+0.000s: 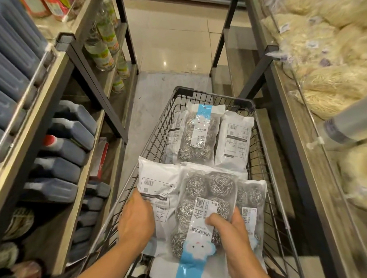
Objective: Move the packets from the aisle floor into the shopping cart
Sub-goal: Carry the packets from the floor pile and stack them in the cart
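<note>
- Head view: a black wire cart stands in the aisle between shelves of dark jugs on the left and noodle bags on the right.
- Three packets lie at the cart's far end, one of them showing steel scourers.
- The right hand is closed on a near scourer packet, thumb on its label.
- The left hand rests, fingers curled, on a white packet at the near left; whether it grips cannot be told.

The shopping cart stands between left shelves and right shelves. Packets lie inside, at its far and near ends.
</note>
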### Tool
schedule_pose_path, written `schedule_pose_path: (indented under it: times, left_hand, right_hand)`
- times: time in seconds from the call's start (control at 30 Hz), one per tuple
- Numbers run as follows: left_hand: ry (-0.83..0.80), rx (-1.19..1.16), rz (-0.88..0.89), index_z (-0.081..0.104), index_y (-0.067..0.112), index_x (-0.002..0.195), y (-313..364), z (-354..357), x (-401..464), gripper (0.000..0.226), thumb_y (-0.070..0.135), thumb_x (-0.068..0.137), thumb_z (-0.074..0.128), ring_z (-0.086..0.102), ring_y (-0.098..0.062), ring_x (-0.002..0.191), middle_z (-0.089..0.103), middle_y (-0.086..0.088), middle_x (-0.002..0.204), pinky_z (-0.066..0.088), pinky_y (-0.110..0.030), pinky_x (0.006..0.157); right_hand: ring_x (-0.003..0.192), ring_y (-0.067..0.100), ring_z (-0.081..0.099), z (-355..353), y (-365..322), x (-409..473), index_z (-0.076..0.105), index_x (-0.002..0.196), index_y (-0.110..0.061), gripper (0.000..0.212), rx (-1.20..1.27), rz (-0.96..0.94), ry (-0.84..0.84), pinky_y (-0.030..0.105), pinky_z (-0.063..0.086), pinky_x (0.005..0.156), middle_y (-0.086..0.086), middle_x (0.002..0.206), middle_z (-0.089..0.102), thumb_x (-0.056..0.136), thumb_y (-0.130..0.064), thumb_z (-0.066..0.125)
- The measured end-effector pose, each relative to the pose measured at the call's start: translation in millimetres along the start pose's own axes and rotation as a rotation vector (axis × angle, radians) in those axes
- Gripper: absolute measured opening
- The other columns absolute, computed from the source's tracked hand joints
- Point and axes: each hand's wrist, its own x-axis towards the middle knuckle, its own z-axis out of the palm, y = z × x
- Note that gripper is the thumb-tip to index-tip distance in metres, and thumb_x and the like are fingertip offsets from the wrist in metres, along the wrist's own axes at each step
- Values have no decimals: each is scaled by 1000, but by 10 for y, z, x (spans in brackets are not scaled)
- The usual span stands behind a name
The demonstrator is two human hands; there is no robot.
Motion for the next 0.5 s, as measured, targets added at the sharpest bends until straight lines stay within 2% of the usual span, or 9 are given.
schedule_pose_path:
  times: [0.13, 0.17, 0.27, 0.33, 0.4, 0.43, 0.5]
  left_hand:
    - [-31, -23, -26, 47, 18, 119, 49, 13, 37, 19, 25, 102, 42, 62, -32, 99, 66, -10, 115, 49, -44, 80]
    - [-46, -40, -34, 47, 18, 124, 46, 27, 55, 24, 30, 103, 44, 63, -33, 102, 66, -10, 119, 52, -46, 84]
    - [-123, -102, -70, 39, 15, 146, 15, 34, 67, 53, 44, 103, 49, 61, -37, 119, 62, -14, 134, 52, -51, 97]
    - [-137, -194, -39, 43, 17, 142, 17, -4, 14, 47, 40, 103, 52, 61, -35, 119, 63, -11, 130, 51, -49, 98]
    - [-192, -272, 9, 47, 19, 138, 21, -55, -58, 36, 31, 105, 54, 62, -29, 118, 61, 0, 123, 49, -42, 96]
    - [-237, -296, 18, 46, 18, 142, 30, -74, -89, 39, 28, 106, 54, 61, -26, 120, 59, 2, 123, 46, -40, 97]
    - [-309, -302, 21, 39, 17, 153, 30, -85, -110, 51, 30, 106, 54, 57, -25, 129, 58, -3, 139, 43, -40, 105]
  right_hand:
    - [95, 20, 73, -35, 44, 8, 58, 119, -40, 54, -44, -15, 54, 48, 58, 91, -2, 100, 77, 79, -7, 75]
    - [92, 17, 71, -45, 51, 7, 55, 118, -40, 53, -56, -36, 73, 46, 57, 90, -4, 99, 75, 81, -9, 75]
    - [84, 1, 58, -42, 36, -19, 39, 117, -44, 54, -141, -99, 116, 32, 47, 73, -14, 101, 63, 86, -17, 75]
    - [84, 4, 58, -16, 56, -20, 36, 119, -41, 55, -225, -139, 142, 31, 45, 70, -9, 106, 63, 86, -22, 75]
    - [95, 14, 55, 29, 84, -20, 34, 122, -40, 57, -311, -168, 172, 33, 43, 82, -5, 119, 55, 85, -28, 76]
    - [102, 14, 48, 50, 91, -19, 34, 129, -38, 60, -354, -177, 177, 33, 40, 88, -6, 123, 47, 85, -30, 75]
    - [111, 13, 41, 95, 110, 3, 34, 145, -29, 73, -413, -183, 202, 34, 40, 97, -10, 122, 37, 85, -35, 74]
